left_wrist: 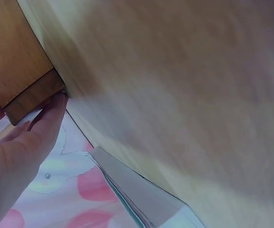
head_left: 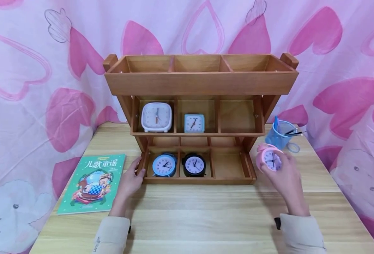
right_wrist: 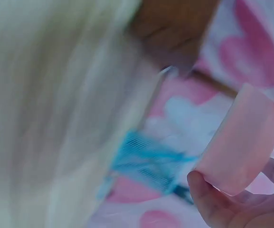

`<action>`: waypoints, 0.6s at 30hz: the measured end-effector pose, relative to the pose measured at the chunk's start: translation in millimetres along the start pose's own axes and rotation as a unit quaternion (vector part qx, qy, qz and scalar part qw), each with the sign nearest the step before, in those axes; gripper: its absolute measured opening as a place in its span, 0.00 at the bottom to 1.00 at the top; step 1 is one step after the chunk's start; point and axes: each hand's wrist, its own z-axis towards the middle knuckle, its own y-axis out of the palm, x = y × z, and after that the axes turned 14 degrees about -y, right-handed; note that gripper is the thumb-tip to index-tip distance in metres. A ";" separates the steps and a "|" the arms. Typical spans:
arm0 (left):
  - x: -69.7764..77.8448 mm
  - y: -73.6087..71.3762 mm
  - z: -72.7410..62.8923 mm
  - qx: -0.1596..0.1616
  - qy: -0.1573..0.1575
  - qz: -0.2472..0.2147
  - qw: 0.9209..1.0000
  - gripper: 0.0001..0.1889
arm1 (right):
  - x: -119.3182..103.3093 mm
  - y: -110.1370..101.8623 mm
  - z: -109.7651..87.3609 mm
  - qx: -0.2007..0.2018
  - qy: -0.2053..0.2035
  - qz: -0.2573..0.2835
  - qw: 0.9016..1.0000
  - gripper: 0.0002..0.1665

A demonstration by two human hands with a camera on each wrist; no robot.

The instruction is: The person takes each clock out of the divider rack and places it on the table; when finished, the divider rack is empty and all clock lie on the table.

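Observation:
A wooden shelf rack point(head_left: 199, 180) stands on the table, with alarm clocks in its compartments. My left hand point(head_left: 132, 180) holds its lower left side; in the left wrist view thumb and fingers lie on either side of the wooden corner point(left_wrist: 34, 95). Beside the rack's lower right end my right hand point(head_left: 285, 174) grips a pink alarm clock point(head_left: 271, 160) by its rim, dial toward the head camera. Its pink casing point(right_wrist: 243, 142) shows in the right wrist view. A blue round clock point(head_left: 164, 165) and a black round clock point(head_left: 194, 165) occupy the bottom tier's left and middle compartments.
On the middle tier are a white clock point(head_left: 156, 117) and a small light-blue square clock point(head_left: 194, 123). A blue mesh pen holder point(head_left: 279, 138) and a tape roll point(head_left: 293, 147) stand behind the right hand. Left of the rack lies a green book point(head_left: 93, 183).

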 end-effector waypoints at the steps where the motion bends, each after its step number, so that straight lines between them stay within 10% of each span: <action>1: 0.1 -0.5 0.0 0.001 -0.001 0.000 1.000 0.31 | 8.6 0.8 2.9 0.001 0.004 -0.004 1.000 0.48; 18: 1.0 -1.8 -1.7 -0.012 -0.010 -0.016 1.000 0.31 | 62.5 16.9 23.6 -0.133 -0.018 -0.024 0.991 0.46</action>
